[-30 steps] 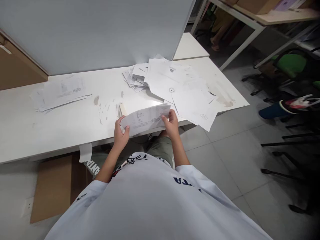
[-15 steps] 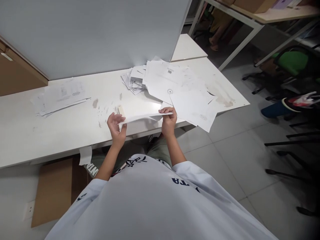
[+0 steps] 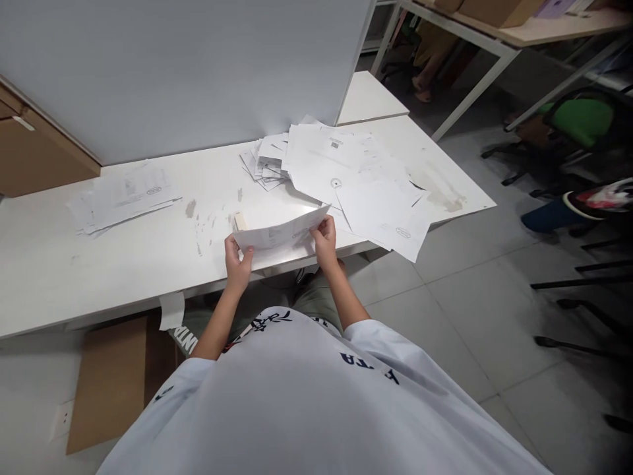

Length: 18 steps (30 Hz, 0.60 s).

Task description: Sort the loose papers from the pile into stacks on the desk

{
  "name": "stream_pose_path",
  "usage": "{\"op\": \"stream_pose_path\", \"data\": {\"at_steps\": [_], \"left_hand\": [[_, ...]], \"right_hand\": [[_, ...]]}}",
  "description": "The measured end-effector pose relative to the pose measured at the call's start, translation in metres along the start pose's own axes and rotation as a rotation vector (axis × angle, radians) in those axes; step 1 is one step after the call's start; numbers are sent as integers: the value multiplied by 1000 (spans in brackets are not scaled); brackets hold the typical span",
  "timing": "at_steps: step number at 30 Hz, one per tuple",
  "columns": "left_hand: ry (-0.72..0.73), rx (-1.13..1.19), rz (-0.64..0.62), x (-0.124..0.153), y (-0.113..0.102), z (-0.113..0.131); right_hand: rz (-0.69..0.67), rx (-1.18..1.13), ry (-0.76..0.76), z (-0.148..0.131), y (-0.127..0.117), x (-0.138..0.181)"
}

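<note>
Both hands hold one printed sheet of paper [image 3: 279,235] over the front edge of the white table [image 3: 123,257]. My left hand [image 3: 238,262] pinches its left end, thumb on top. At the sheet's right end my right hand [image 3: 326,241] grips the corner with closed fingers. The sheet bends in a shallow fold between them. A small beige block [image 3: 240,221] lies on the table just behind the sheet. To the right spreads a loose heap of white sheets [image 3: 356,181], with a pile of smaller folded papers [image 3: 264,161] behind it.
A thin stack of printed sheets [image 3: 126,196] lies at the table's left. A grey partition [image 3: 198,66] stands behind the table. Cardboard [image 3: 109,382] leans under it. Chairs, one green [image 3: 581,122], stand on the tiled floor to the right. Another person's feet [image 3: 422,89] show beyond.
The sheet went from tilted toward me to edge-on half a second ago, and is now turned back partly face up. My left hand, open then, has closed on its left end again.
</note>
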<state>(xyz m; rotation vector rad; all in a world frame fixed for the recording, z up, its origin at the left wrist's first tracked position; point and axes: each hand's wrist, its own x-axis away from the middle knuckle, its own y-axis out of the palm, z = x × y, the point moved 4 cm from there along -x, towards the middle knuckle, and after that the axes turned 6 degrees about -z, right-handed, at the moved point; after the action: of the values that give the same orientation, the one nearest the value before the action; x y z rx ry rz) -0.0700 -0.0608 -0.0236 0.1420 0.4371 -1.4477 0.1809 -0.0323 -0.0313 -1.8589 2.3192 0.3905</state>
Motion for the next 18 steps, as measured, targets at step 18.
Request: {"op": "stream_pose_path", "data": {"at_steps": [18], "left_hand": [[-239, -36, 98, 74, -16, -3]], "right_hand": [[-235, 202, 318, -9, -19, 46]]}}
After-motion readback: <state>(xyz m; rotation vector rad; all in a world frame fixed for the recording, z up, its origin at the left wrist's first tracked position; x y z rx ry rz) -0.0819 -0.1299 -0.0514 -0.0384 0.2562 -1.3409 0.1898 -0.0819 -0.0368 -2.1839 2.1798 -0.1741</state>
